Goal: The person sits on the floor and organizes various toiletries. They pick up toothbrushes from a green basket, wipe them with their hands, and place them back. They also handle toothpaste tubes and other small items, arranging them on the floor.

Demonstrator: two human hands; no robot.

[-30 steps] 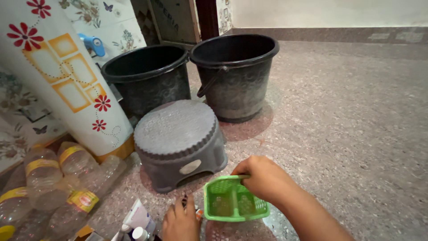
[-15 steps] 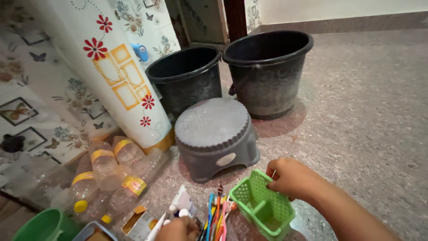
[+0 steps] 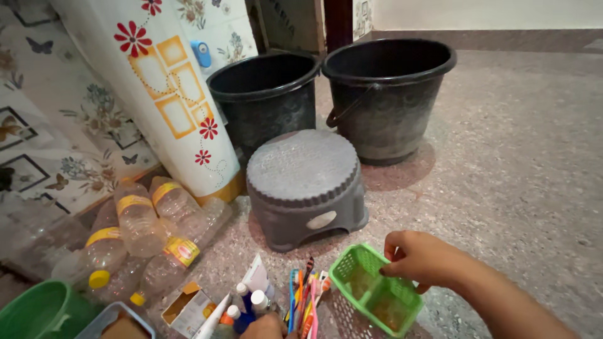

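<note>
Speckled stone floor [image 3: 515, 163] fills the right of the frame. Two black buckets [image 3: 386, 94] stand at upper centre, a grey stool [image 3: 304, 185] just below them. At lower centre the green basket [image 3: 375, 295] now sits level (it was tipped a moment ago), the right hand [image 3: 418, 258] pinching its far rim. The left hand [image 3: 264, 328], half cut off, rests by the toothbrushes [image 3: 303, 298]; its grip I cannot tell.

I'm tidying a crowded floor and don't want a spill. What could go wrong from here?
1. The right hand grips only one rim of the green basket, so it may tip.
2. The toothbrushes lie right beside the basket and could get knocked or scattered.
3. The left hand is among loose tubes, which could roll toward the bottles.
</note>
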